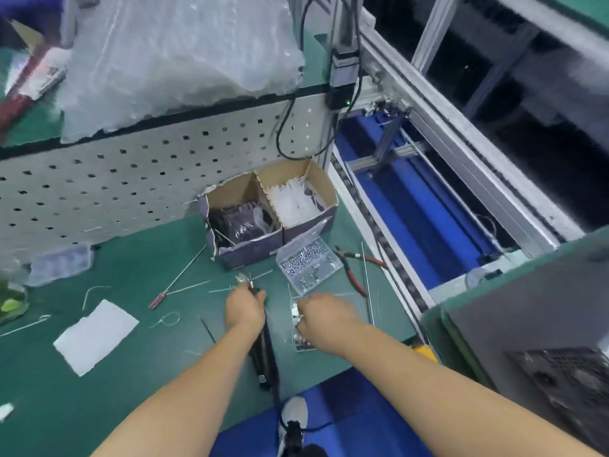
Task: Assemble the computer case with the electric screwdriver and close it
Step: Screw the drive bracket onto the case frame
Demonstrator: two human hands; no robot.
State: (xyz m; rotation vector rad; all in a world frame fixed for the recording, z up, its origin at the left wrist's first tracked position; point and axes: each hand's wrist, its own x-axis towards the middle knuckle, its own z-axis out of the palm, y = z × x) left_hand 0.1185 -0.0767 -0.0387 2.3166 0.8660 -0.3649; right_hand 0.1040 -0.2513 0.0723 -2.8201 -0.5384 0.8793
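Left hand (pixel 243 308) gripping the black electric screwdriver (pixel 263 351) over the green desk (pixel 148 374), right hand (pixel 321 316) fingers down in the clear screw tray (pixel 301 328) — can't tell if pinching anything — grey computer case (pixel 540 341) at far right.
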